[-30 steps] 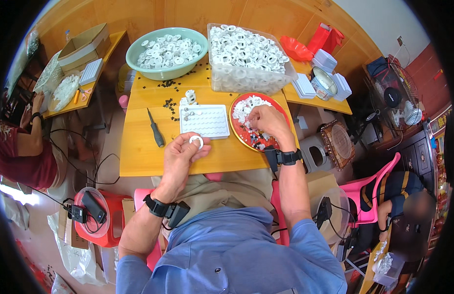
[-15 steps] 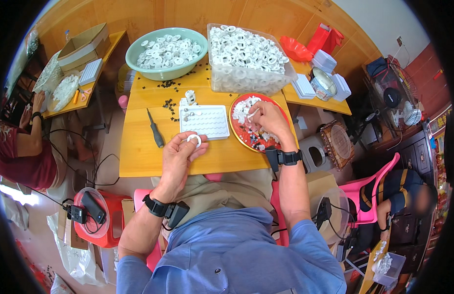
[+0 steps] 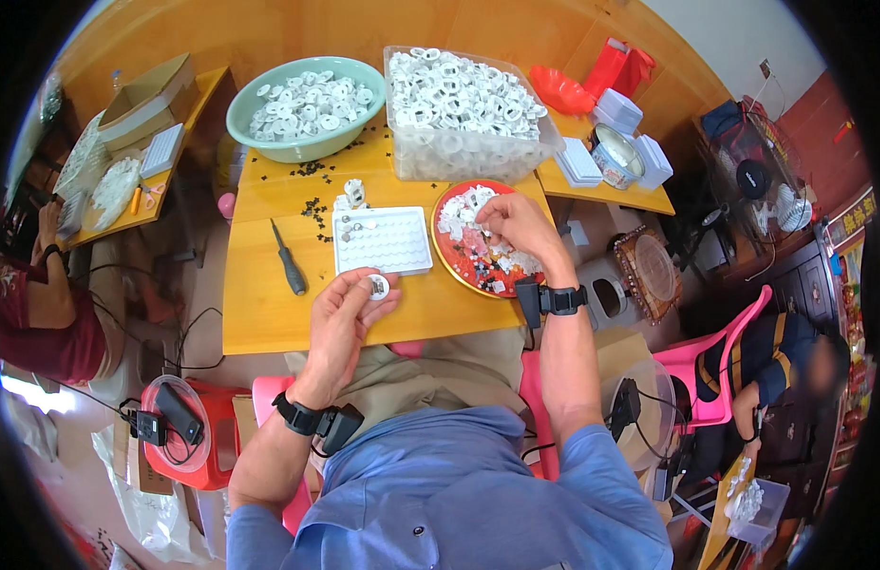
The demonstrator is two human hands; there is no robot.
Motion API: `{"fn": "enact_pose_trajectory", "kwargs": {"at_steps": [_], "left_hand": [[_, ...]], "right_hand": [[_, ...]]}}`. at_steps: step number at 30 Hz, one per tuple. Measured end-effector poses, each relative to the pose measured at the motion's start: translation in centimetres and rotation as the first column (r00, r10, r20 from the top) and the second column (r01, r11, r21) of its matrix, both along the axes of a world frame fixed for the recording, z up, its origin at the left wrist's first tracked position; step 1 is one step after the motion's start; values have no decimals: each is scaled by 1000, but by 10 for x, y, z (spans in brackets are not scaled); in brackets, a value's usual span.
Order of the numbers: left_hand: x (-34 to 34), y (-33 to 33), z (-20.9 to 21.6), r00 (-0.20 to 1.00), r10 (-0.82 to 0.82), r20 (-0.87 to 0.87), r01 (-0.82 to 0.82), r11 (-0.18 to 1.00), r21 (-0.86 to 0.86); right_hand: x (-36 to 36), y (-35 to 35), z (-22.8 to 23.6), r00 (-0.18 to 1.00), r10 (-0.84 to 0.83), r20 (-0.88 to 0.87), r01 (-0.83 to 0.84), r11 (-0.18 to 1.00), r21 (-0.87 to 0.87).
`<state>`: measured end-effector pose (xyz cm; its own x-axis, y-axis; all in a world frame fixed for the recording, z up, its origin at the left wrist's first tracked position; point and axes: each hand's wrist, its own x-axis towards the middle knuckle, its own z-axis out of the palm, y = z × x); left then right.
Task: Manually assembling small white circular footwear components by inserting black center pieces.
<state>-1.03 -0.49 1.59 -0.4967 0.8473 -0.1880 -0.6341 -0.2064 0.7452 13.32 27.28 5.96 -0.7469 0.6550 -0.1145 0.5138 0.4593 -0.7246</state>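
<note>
Between the thumb and fingers of my left hand (image 3: pixel 337 318) is a round white plastic piece (image 3: pixel 379 287) with a dark spot on its face, held just off the table's near edge. My right hand (image 3: pixel 525 233) has its fingertips pinched together over the red plate (image 3: pixel 444 261). What they hold, if anything, is too small to make out. Heaped on that gold-rimmed plate are small white parts (image 3: pixel 456 220), with loose red, black and clear bits. A white tray (image 3: pixel 387 249) with rows of hollows lies between the hands; a few small round pieces sit in its upper left corner.
A dark-handled screwdriver (image 3: pixel 290 266) lies left of the tray, near scattered tiny black pieces (image 3: pixel 314 211). Behind stand a green basin (image 3: pixel 312 150) and a clear bin (image 3: pixel 459 157), both piled with white parts. Other people sit at left and lower right.
The round white piece in my left hand has turned, so its dark-spotted face shows. My right hand stays over the plate with fingertips slightly lower. The whole view has shifted a little.
</note>
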Motion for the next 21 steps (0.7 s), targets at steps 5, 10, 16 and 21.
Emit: {"fn": "enact_pose_trajectory", "kwargs": {"at_steps": [5, 10, 16, 21], "left_hand": [[14, -3, -2, 995, -94, 43, 96, 994, -54], [21, 2, -3, 981, -184, 61, 191, 972, -138], [21, 14, -6, 962, -264, 72, 273, 944, -187], [25, 16, -8, 971, -233, 44, 235, 926, -297]], "right_hand": [[2, 16, 6, 1000, -6, -29, 10, 989, 145], [15, 17, 17, 997, -53, 59, 38, 969, 243], [45, 35, 18, 991, -83, 102, 67, 987, 149], [68, 66, 15, 998, -49, 25, 47, 994, 96]]}}
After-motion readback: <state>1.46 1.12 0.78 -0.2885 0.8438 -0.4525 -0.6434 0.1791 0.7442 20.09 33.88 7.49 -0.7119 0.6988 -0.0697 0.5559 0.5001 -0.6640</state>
